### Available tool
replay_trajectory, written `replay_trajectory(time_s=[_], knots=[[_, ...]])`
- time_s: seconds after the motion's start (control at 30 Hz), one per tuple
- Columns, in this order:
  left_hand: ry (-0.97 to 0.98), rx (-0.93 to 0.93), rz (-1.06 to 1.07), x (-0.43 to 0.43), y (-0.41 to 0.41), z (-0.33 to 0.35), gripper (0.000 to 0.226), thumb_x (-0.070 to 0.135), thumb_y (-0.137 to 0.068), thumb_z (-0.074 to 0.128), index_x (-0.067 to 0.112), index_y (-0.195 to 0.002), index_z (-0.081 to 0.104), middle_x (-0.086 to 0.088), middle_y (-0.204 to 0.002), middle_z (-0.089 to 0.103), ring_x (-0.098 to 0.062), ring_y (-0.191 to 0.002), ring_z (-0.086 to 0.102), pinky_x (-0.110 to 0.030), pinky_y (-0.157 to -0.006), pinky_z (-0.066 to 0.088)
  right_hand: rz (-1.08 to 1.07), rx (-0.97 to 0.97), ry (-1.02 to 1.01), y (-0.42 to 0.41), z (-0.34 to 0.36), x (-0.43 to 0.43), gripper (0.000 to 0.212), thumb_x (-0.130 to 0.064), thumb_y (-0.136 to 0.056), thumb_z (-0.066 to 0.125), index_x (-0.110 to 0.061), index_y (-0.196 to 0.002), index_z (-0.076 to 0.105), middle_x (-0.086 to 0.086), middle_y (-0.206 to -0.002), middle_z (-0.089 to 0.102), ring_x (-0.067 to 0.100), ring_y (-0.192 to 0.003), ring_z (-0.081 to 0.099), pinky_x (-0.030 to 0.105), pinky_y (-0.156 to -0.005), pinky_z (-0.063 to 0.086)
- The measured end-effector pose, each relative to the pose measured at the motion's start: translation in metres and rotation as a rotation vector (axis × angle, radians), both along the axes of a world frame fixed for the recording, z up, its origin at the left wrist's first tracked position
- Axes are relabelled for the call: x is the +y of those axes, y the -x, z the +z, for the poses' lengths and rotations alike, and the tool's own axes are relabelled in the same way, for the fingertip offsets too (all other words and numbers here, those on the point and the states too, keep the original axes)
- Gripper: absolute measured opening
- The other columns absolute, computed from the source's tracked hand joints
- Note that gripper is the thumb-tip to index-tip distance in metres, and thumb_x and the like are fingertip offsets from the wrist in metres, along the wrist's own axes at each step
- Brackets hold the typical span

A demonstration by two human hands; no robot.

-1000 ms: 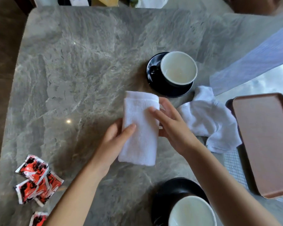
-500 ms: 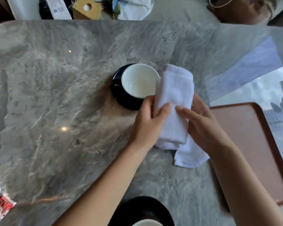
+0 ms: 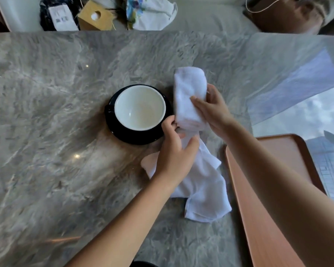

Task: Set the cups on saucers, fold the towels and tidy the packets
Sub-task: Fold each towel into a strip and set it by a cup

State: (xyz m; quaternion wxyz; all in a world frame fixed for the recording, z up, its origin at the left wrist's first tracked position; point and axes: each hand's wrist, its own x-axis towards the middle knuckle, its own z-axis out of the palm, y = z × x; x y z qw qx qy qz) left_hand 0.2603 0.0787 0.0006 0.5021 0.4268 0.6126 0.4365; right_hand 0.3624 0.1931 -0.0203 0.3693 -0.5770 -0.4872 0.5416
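Note:
A white cup (image 3: pixel 140 107) stands on a black saucer (image 3: pixel 123 134) in the middle of the grey marble table (image 3: pixel 46 132). Just right of it lies a folded white towel (image 3: pixel 187 89), and my right hand (image 3: pixel 213 110) grips its right side, fingers across the top. My left hand (image 3: pixel 175 151) pinches the folded towel's near end and rests on a second, crumpled white towel (image 3: pixel 202 189) spread towards me. The dark rim of another saucer (image 3: pixel 143 264) peeks in at the bottom edge. No packets are in view.
A salmon-coloured tray (image 3: pixel 268 218) lies at the right, close to the crumpled towel. Beyond the table's far edge sit bags, a cardboard tag and cloth items (image 3: pixel 96 14). A bright window reflection (image 3: pixel 301 105) covers the table's right part.
The folded towel has travelled from the table's middle to just right of the cup and saucer, over the crumpled towel. My left hand slid down to its near end. The view shifted, hiding the packets.

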Motion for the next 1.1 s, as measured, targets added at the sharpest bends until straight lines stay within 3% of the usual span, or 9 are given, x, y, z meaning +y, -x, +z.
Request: replay_trajectory(time_s=[0.1,0.23,0.37,0.5,0.7,0.8,0.87,0.97,1.1], knots=[[0.001,0.128,-0.032,-0.013,-0.001,-0.004,0.066,0.014,-0.085,0.057,0.020,-0.136,0.016,0.016,-0.131,0.030,-0.012,-0.114,0.050,-0.030,-0.097,0.045,-0.007,-0.065,-0.007,0.005,-0.006,0.007,0.044,-0.005,-0.089,0.062,-0.004,-0.129,0.044,0.007,-0.108,0.057,0.016,-0.097,0.055,0.033,-0.085,0.050],[-0.035,0.330,-0.207,-0.035,0.000,-0.008,0.066,0.023,-0.081,0.060,0.018,-0.135,0.023,0.003,-0.135,0.042,-0.014,-0.118,0.050,-0.021,-0.098,0.040,0.058,-0.141,-0.041,0.006,-0.006,0.008,0.052,-0.004,-0.088,0.062,-0.005,-0.135,0.038,0.006,-0.115,0.051,0.016,-0.104,0.051,0.032,-0.091,0.045],[-0.101,0.658,-0.453,-0.047,0.005,-0.014,0.064,0.047,-0.078,0.057,0.019,-0.132,0.037,0.003,-0.131,0.051,-0.014,-0.122,0.045,-0.023,-0.102,0.029,0.141,-0.582,-0.333,0.008,-0.010,-0.003,0.073,-0.011,-0.086,0.060,-0.001,-0.147,0.021,0.018,-0.147,0.027,0.030,-0.135,0.027,0.032,-0.110,0.021],[-0.171,0.787,-0.558,-0.053,0.014,-0.016,0.067,0.053,-0.072,0.055,0.025,-0.131,0.038,0.011,-0.135,0.044,-0.009,-0.126,0.036,-0.019,-0.105,0.014,0.305,-0.813,-0.393,0.005,-0.016,-0.015,0.055,-0.023,-0.098,0.040,-0.023,-0.150,0.023,0.007,-0.160,0.014,0.029,-0.147,0.011,0.051,-0.116,0.014],[-0.184,0.884,-0.566,-0.062,0.029,-0.015,0.069,0.048,-0.071,0.060,0.020,-0.132,0.043,0.006,-0.132,0.051,-0.015,-0.124,0.045,-0.031,-0.109,0.022,0.388,-0.794,-0.356,0.009,-0.023,-0.035,0.049,-0.026,-0.102,0.032,-0.031,-0.149,0.022,0.001,-0.162,0.008,0.022,-0.149,0.002,0.052,-0.117,0.009],[-0.153,0.888,-0.480,-0.070,0.032,-0.010,0.081,0.056,-0.067,0.059,0.015,-0.135,0.040,0.004,-0.131,0.053,-0.017,-0.124,0.048,-0.040,-0.112,0.025,0.352,-0.763,-0.356,0.013,-0.018,-0.043,0.049,-0.023,-0.101,0.038,-0.025,-0.148,0.028,0.007,-0.161,0.011,0.026,-0.149,0.005,0.050,-0.118,0.013],[-0.129,0.882,-0.367,-0.074,0.040,-0.007,0.085,0.061,-0.063,0.056,0.013,-0.132,0.043,0.000,-0.128,0.055,-0.021,-0.119,0.051,-0.041,-0.104,0.033,0.217,-0.696,-0.461,0.014,-0.006,-0.054,0.043,-0.019,-0.098,0.045,-0.015,-0.140,0.044,0.013,-0.155,0.029,0.032,-0.143,0.023,0.045,-0.115,0.021],[-0.015,0.928,-0.274,-0.081,0.060,-0.007,0.080,0.060,-0.063,0.058,0.017,-0.129,0.044,0.001,-0.126,0.055,-0.022,-0.115,0.051,-0.037,-0.094,0.034,0.093,-0.580,-0.666,0.015,0.014,-0.080,0.024,-0.015,-0.092,0.048,-0.016,-0.111,0.062,0.003,-0.118,0.063,0.023,-0.110,0.055,0.044,-0.094,0.043],[0.103,0.961,-0.325,-0.088,0.082,-0.014,0.049,0.050,-0.072,0.061,0.031,-0.116,0.051,0.007,-0.105,0.065,-0.019,-0.108,0.054,-0.033,-0.091,0.027,0.439,-0.470,-0.465,0.028,0.030,-0.117,0.022,-0.012,-0.089,0.051,-0.022,-0.102,0.066,-0.009,-0.100,0.069,0.010,-0.096,0.063,0.037,-0.081,0.052]])
